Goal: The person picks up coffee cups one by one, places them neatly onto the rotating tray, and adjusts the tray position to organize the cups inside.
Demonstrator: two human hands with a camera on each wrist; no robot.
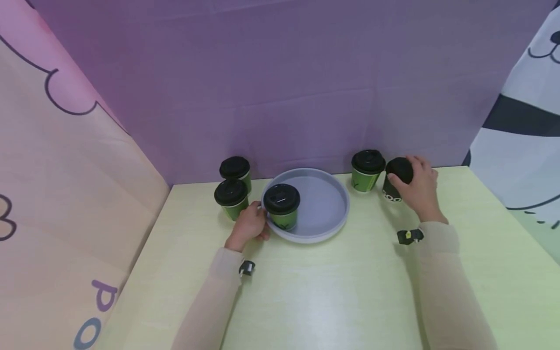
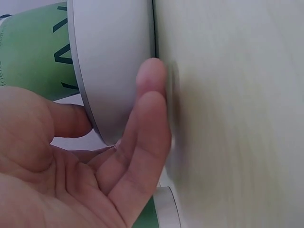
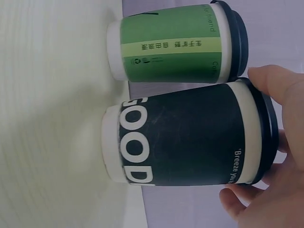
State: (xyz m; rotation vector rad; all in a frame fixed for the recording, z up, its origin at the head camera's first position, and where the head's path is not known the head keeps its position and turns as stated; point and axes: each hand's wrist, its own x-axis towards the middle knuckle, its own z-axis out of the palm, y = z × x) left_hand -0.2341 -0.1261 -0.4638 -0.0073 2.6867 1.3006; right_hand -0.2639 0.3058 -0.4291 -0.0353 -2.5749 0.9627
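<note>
My left hand (image 1: 250, 224) grips the left rim of a round grey tray (image 1: 325, 209). In the left wrist view the thumb lies over the tray's rim and the fingers (image 2: 151, 118) curl round its outer wall near the table. A green paper cup (image 1: 284, 219) with a black lid stands upright on the tray's left part. At the right, my right hand (image 1: 419, 187) holds a black paper cup (image 3: 185, 137) by its dark lid, thumb on one side and fingers on the other. White "GOOD" lettering rings this cup's lower part.
Just left of the black cup stands a green cup (image 1: 365, 177) with a black lid. Two more lidded cups, a front one (image 1: 234, 206) and a rear one (image 1: 238, 170), stand left of the tray. A purple cloth (image 1: 271, 97) rises behind the pale table (image 1: 315, 291).
</note>
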